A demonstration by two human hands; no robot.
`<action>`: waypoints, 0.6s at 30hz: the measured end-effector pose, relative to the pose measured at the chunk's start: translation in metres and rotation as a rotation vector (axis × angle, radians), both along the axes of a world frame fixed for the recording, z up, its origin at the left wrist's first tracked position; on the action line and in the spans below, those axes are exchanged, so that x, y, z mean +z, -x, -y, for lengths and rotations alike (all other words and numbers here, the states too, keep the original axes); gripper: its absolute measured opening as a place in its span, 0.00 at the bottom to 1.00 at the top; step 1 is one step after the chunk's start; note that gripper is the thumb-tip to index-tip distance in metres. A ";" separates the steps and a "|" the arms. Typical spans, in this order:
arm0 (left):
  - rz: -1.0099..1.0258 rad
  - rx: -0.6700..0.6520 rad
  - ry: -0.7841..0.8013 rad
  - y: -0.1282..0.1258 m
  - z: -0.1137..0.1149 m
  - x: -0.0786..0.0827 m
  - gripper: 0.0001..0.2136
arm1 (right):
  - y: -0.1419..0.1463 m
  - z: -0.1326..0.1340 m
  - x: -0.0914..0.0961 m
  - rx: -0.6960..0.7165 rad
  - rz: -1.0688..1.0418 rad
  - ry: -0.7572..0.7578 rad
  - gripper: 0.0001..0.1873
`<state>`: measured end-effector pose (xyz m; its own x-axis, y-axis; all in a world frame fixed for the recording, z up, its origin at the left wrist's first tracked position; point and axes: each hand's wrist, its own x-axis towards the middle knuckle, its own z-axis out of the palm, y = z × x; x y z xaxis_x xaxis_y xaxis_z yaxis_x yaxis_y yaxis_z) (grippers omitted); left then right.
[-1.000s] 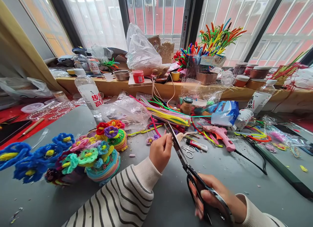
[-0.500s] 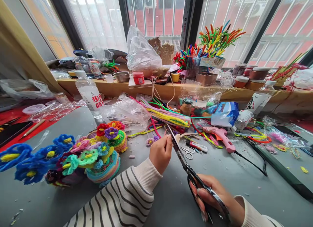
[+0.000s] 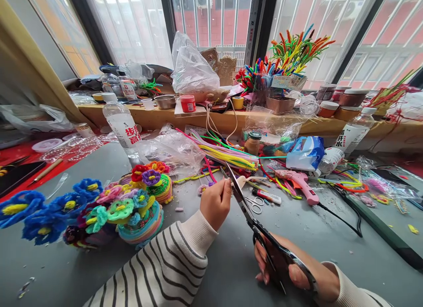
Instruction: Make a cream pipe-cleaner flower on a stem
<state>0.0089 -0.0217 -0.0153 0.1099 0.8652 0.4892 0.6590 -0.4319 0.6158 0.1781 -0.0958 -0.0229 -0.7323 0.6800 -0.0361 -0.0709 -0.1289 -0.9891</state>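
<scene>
Pale daylight from the windows [image 3: 139, 29], their panes washed out, glints on the scissors [image 3: 254, 226] and leaves soft shadows on the table [image 3: 228, 271]. Wide-angle distortion slants the outer window frames [image 3: 86, 24].

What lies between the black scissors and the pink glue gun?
Between the black scissors and glue gun, the head view shows small pale scissors and a red and white tube.

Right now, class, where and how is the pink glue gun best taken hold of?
Grip the pink glue gun by its handle, probably from the near right: the handle slants toward the camera, with the black cord at its end, while the barrel points left.
</scene>
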 end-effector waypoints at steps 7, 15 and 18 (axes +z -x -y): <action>0.028 -0.020 0.012 0.000 -0.001 0.000 0.15 | 0.002 -0.001 0.000 -0.013 0.046 -0.021 0.26; 0.023 -0.044 0.010 0.000 0.000 -0.001 0.14 | 0.006 0.002 -0.001 -0.094 0.069 -0.036 0.21; 0.004 -0.048 0.010 -0.001 0.000 -0.002 0.14 | 0.005 0.002 -0.004 -0.128 0.092 -0.063 0.19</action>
<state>0.0095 -0.0221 -0.0170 0.1492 0.8638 0.4812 0.6353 -0.4567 0.6228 0.1732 -0.0976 -0.0273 -0.6351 0.7705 -0.0539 0.0087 -0.0627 -0.9980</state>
